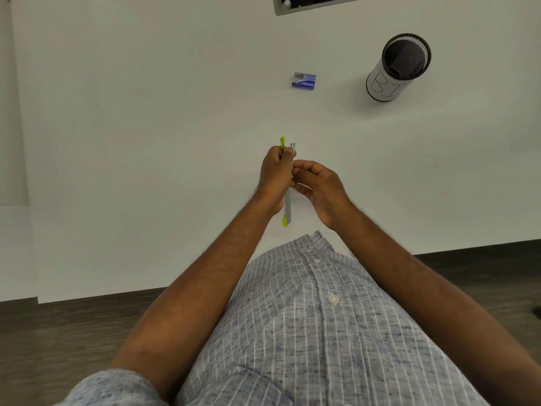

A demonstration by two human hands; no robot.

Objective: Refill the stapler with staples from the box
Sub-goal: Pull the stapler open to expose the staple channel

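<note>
A slim green and silver stapler [287, 210] is held above the white table [146, 127], pointing away from me. My left hand [273, 175] grips it around its middle. My right hand [317, 186] pinches at the stapler's right side with thumb and fingertips; whether staples are between them is hidden. The stapler's far end shows a green tip and a metal part slightly apart. A small blue staple box [304, 80] lies on the table farther back, well apart from both hands.
A black mesh cup [396, 67] with a white paper label stands at the back right. A grey frame edge [292, 7] shows at the top. The table's front edge runs just before my torso, with dark wood floor [58, 332] below.
</note>
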